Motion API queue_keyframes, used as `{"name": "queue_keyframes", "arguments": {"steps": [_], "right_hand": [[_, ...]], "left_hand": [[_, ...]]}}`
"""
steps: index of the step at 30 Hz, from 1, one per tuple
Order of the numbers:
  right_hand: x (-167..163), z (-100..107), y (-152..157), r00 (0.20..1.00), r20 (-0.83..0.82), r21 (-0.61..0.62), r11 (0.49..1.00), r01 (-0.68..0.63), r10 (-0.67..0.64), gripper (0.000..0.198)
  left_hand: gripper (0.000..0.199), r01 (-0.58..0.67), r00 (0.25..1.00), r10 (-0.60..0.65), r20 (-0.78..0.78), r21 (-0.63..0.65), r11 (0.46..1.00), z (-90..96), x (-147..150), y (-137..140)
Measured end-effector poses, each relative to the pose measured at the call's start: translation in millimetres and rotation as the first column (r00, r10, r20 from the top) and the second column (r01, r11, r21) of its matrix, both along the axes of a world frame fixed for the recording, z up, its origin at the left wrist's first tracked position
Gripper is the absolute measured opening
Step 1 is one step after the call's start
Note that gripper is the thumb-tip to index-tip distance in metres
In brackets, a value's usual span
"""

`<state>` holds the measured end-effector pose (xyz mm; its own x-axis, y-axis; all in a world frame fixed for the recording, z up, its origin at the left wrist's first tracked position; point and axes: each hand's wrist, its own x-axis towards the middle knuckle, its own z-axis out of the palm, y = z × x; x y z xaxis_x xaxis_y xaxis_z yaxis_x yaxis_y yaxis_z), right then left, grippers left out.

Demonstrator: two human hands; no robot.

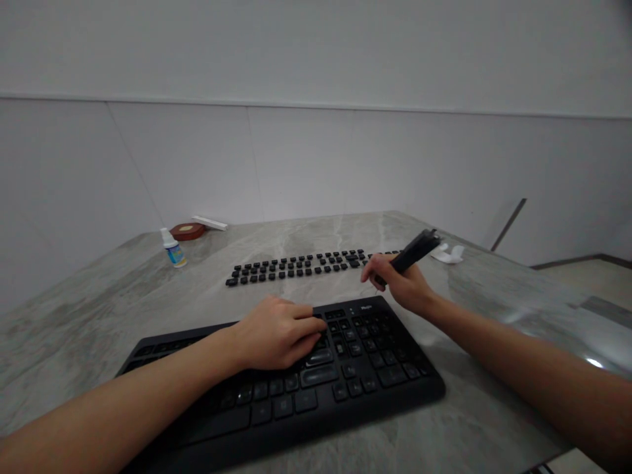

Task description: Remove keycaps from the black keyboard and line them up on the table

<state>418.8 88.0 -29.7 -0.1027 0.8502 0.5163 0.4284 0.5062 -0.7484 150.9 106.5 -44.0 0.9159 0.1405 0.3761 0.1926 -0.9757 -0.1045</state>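
Note:
A black keyboard (316, 388) lies at an angle on the grey marbled table. My left hand (276, 332) rests palm down across it, fingers stretched toward the keys left of the arrow and number sections; what is under the fingertips is hidden. Just beyond the keyboard's far right corner, my right hand (395, 280) is closed around a black keycap puller (417, 250). Its thick end points up and right, and thin wire loops show faintly below the fingers. Behind the keyboard, small black keycaps (281, 266) are laid out in rows, partly hidden by my right hand.
At the back left stand a small spray bottle (174, 249), a reddish-brown wooden object (187, 231) and a white bar (210, 223). A white curved item (448, 254) lies at the right. The table (197, 296) runs back to a pale wall.

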Motion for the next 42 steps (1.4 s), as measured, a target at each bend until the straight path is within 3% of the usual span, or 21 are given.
{"name": "queue_keyframes", "arguments": {"steps": [4,7,9,13,19,25,30,36,42], "right_hand": [[-17,2,-21,0.928,0.272,0.093,0.953,-0.288,0.254,0.051],[-20,3,-24,0.826,0.454,0.162,0.880,-0.446,0.335,0.045],[-18,3,-23,0.757,0.536,0.140,0.845,-0.516,0.374,0.046],[-13,3,-18,0.707,0.603,0.076,0.856,-0.512,0.369,0.048],[-11,5,-21,0.794,0.517,0.145,0.881,-0.450,0.320,0.045],[-11,11,-25,0.831,0.436,0.243,0.844,-0.478,0.345,0.053],[-14,4,-21,0.791,0.480,0.208,0.827,-0.523,0.380,0.055],[-8,1,-17,0.723,0.596,0.126,0.848,-0.514,0.350,0.052],[-1,6,-15,0.591,0.615,-0.074,0.784,-0.616,0.522,0.035]], "left_hand": [[0.023,-0.016,0.998,0.015,-0.053,-0.011,1.000,1.6,0,-1],[0.022,-0.008,0.998,0.008,-0.057,-0.006,1.000,2.8,0,-1],[0.023,0.006,0.998,-0.006,-0.058,-0.006,1.000,3.4,0,-1],[0.023,0.015,0.998,-0.016,-0.053,-0.014,1.000,3.7,0,0],[0.024,0.006,0.998,-0.007,-0.059,-0.017,1.000,1.5,0,1],[0.024,0.002,0.997,-0.003,-0.075,-0.020,1.000,2.2,0,0],[0.025,0.009,0.997,-0.010,-0.072,-0.023,1.000,3.3,0,0],[0.025,0.014,0.997,-0.016,-0.071,-0.024,1.000,3.1,0,1],[0.025,0.006,0.996,-0.008,-0.086,-0.029,1.000,1.7,0,1]]}}
